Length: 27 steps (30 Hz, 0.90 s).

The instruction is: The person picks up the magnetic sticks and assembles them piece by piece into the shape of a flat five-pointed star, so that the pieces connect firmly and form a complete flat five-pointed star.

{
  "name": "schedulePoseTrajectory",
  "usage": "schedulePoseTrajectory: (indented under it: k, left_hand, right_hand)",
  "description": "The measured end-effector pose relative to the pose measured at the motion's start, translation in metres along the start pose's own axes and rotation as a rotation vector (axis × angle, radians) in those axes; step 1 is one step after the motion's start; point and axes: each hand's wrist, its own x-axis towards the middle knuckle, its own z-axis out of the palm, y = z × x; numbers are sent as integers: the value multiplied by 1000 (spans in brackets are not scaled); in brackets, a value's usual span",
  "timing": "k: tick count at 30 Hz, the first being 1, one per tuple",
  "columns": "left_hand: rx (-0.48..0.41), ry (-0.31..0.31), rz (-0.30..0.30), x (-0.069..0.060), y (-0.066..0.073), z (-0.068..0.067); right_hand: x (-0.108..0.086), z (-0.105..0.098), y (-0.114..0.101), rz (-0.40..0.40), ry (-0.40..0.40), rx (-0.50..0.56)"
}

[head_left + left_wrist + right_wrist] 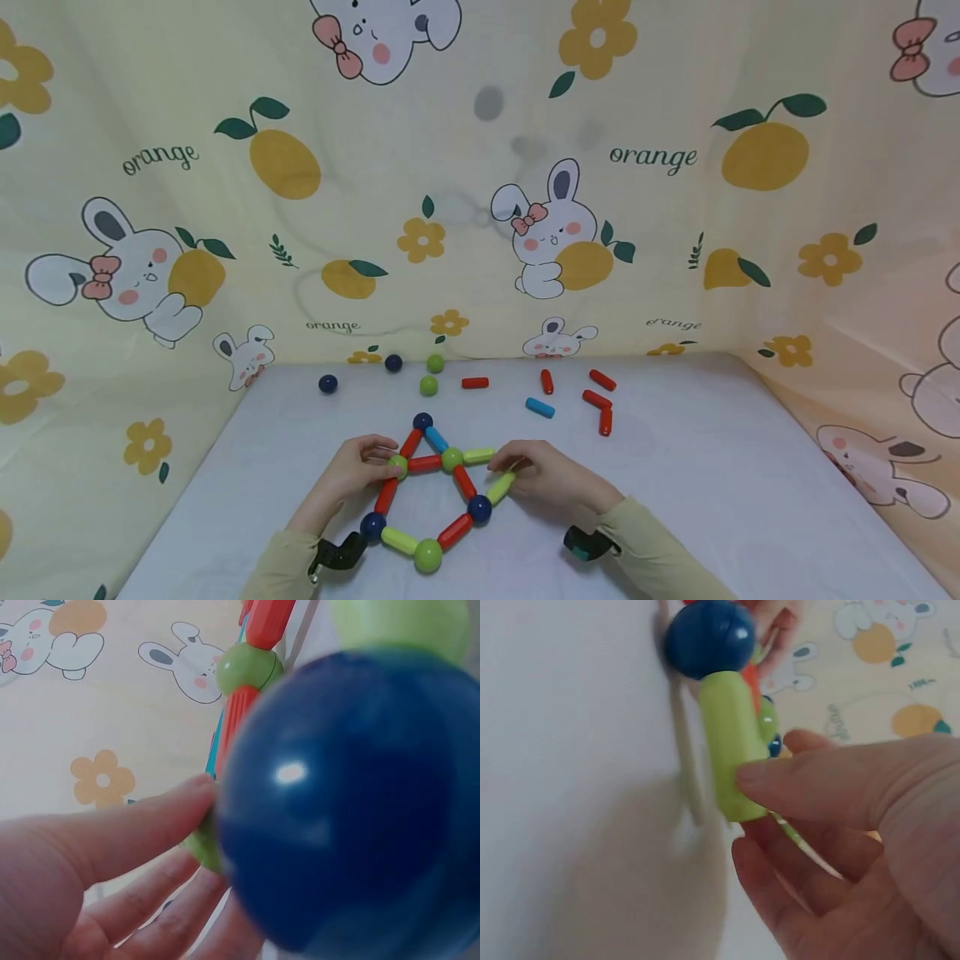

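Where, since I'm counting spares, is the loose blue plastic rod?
In the head view, the loose blue plastic rod lies right of centre on the white table, in front of a red plastic rod, beyond the right hand.

Head camera looks forward-down from farther off; close wrist cameras face the ball-and-rod frame (425,464), both catching the backdrop (465,287)

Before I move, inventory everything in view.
Framework balls: three dark blue, three green, at joints
Framework rods: five red, three light green, one blue, attached to balls
Loose balls: two dark blue, two green, at back
Loose rods: five red, one blue, right of those
Tabletop: one, white, underneath
Printed backdrop: one, cream, behind and alongside
Wrist cameras: two, black, on wrists
Sleeves: two, beige, on forearms
Left hand: one, on leftmost green ball
Right hand: one, pinching light-green rod
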Motion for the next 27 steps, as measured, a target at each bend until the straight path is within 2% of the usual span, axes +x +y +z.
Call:
schedulePoseTrajectory:
  k: [5,8,11,16,19,22,27]
  left_hand:
    - [27,-29,5,1,2,-3]
    - [45,-49,-7,2,5,-5]
    - [56,-52,-20,3,10,-7]
    - [80,-51,-17,6,14,-6]
    - [87,-53,-8,9,15,-4]
    - [91,-57,2,11,14,-2]
    - [94,-66,7,14,15,-1]
  right_hand:
    - [-11,-9,-7,-36,76,1]
    - [-20,-12,-10,-29,76,64]
    - [-27,-8,-10,-6,4,176]
    - [-32,10,-11,8,-206,345]
    - [-32,22,-14,11,-300,432]
    - [-31,32,-16,34,-333,506]
    - [-30,36,-19,74,-290,530]
